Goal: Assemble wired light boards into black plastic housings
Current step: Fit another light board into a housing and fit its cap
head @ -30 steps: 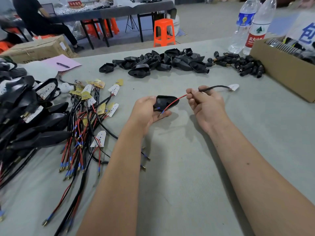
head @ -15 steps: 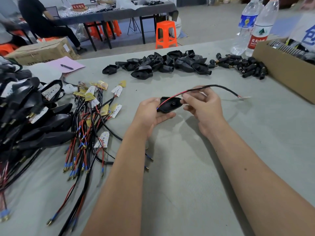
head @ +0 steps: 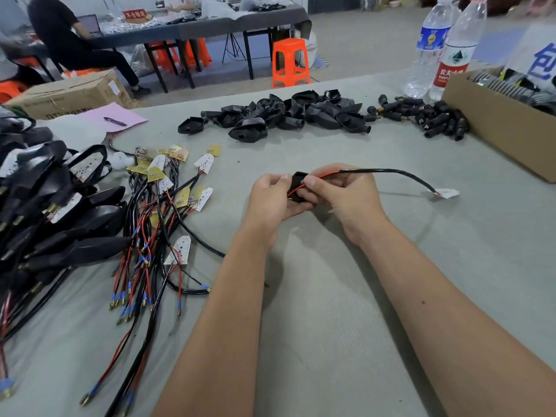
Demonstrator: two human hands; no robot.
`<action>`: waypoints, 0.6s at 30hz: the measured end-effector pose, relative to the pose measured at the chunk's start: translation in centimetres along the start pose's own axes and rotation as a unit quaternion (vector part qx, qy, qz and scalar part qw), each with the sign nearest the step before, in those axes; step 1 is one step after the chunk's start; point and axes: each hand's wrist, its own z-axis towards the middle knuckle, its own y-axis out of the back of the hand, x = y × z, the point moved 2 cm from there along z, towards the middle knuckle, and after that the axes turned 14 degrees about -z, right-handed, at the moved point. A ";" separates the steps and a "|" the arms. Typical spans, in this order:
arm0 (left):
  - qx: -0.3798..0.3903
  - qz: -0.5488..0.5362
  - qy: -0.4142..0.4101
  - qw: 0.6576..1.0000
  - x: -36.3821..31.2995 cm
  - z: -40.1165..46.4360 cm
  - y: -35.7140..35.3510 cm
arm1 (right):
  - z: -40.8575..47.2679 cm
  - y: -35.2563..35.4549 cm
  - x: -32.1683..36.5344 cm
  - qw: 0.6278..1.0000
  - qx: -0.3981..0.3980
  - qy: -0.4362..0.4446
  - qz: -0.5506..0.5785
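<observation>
Housing (head: 296, 188), black plastic, one piece: we hold it in our left hand (head: 272, 200), fingers curled under it and thumb on its top edge, above the grey table (head: 331, 326). Our right hand (head: 346, 195) touches it from the other side, its thumb and fingers pinching the red wire (head: 323, 175) where it enters the housing. From that pinch the black cable (head: 391, 171) arcs away to the right of our right hand and ends in a small white light board (head: 448, 193), which lies on the table well apart from both hands.

Left of our left hand: a loose bundle of wired light boards (head: 168, 212), white and yellow, with red and black leads. Further left: a heap of assembled housings (head: 60, 212).

Beyond both hands: a pile of empty housings (head: 270, 115); to its right, a cluster of small black connectors (head: 427, 115).

Far right of our right hand: a cardboard box (head: 496, 127), two water bottles (head: 442, 49) behind it.
</observation>
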 end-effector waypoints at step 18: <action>-0.034 -0.066 0.007 0.997 -0.1 -0.1 0.2 | 0.5 0.6 -0.6 0.987 -0.159 -0.035 0.001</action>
